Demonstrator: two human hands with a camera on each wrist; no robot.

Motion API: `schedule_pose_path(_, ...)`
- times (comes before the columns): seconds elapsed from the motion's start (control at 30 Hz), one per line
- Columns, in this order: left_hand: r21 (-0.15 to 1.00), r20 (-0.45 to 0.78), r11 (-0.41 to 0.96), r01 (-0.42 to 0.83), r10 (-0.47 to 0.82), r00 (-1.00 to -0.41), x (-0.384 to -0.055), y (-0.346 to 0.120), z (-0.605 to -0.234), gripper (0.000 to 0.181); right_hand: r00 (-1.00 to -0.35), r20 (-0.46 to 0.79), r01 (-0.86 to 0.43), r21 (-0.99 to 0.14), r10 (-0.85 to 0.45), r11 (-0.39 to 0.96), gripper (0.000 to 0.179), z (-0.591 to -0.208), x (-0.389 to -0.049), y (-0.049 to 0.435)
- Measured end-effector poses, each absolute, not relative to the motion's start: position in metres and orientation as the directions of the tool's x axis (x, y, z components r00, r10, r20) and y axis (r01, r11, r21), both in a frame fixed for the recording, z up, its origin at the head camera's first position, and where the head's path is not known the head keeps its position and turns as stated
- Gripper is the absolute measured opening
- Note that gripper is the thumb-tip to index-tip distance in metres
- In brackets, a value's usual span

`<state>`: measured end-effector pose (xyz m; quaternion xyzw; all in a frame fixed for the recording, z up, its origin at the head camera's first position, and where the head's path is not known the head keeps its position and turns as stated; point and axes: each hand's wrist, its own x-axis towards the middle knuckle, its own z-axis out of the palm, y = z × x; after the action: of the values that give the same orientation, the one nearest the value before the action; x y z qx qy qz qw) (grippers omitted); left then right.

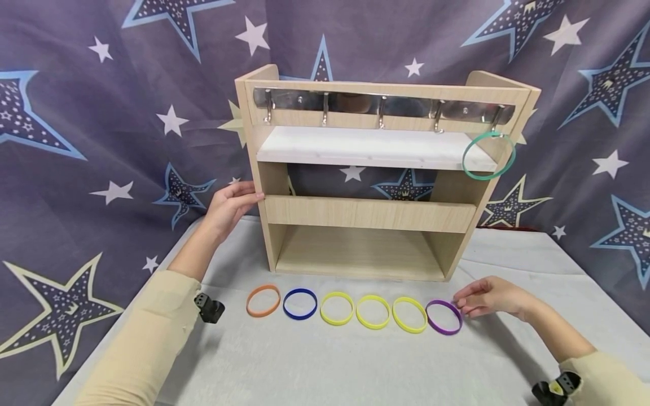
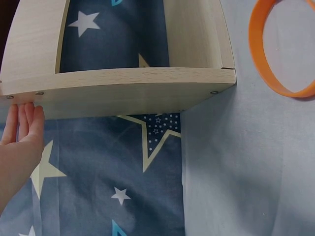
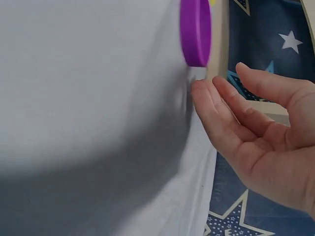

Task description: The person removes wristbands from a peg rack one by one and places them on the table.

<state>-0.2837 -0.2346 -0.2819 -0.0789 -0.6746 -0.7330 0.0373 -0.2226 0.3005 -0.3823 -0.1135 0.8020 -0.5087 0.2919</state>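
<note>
A wooden shelf rack [image 1: 370,214] stands on the cloth-covered table, with a metal hook rail [image 1: 355,104] along its top front. A teal wristband [image 1: 487,177] hangs from the rightmost hook. My left hand [image 1: 229,210] touches the rack's left side panel [image 2: 142,96] with nearly straight fingers. Just right of a purple wristband [image 1: 447,332], my right hand [image 1: 500,297] is held low with fingers loosely bent and thumb apart. In the right wrist view, the fingertips [image 3: 199,88] sit close by the purple wristband [image 3: 197,34], not around it.
Left of the purple band, a row on the table holds an orange wristband [image 1: 261,314], a blue wristband [image 1: 299,317] and three yellow wristbands [image 1: 373,327]. A star-patterned curtain [image 1: 132,141] hangs behind. The rack has a white upper shelf [image 1: 376,148].
</note>
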Motion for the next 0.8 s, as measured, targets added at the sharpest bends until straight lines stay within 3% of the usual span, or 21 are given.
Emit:
schedule_pose_path(0.4,0.983,0.171,-0.082,0.166,0.053,-0.984,-0.285,-0.235,-0.283,0.024,-0.816,-0.261,0.003,-0.894,-0.516,0.448,0.051,-0.359,-0.231,0.314)
schedule_pose_path(0.63,0.983,0.175,-0.074,0.171,0.052,-0.983,-0.285,-0.235,-0.283,0.022,-0.848,-0.122,-0.078,-0.934,-0.517,0.348,0.024,-0.342,-0.233,0.321)
schedule_pose_path(0.8,0.985,0.162,-0.075,0.158,0.052,-0.985,-0.285,-0.235,-0.283,0.022,-0.888,0.016,-0.137,-0.963,-0.459,0.230,0.035,-0.330,-0.236,0.321)
